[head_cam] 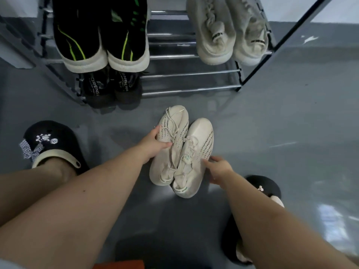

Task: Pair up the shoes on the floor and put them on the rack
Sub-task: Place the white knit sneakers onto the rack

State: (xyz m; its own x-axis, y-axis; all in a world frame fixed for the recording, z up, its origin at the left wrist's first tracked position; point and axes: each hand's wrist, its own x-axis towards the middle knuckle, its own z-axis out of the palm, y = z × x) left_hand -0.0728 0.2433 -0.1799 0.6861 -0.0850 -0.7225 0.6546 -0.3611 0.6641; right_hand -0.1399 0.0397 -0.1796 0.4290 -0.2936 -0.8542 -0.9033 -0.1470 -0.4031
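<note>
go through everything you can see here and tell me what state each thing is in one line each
Left hand: gripping the left cream sneaker.
Right hand: fingers on the right cream sneaker's side.
Cream sneakers: side by side on the floor, touching, laced.
Black and green shoes: paired on the rack.
Beige shoes: paired on the rack.
Dark shoes: paired on a lower shelf.
Rack: lower bars right of the dark shoes bare.

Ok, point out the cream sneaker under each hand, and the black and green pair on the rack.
left cream sneaker (171, 144), head view, laced upper.
right cream sneaker (196, 152), head view, laced upper.
black and green pair (101, 35), head view, inner edge of left shoe.
</note>
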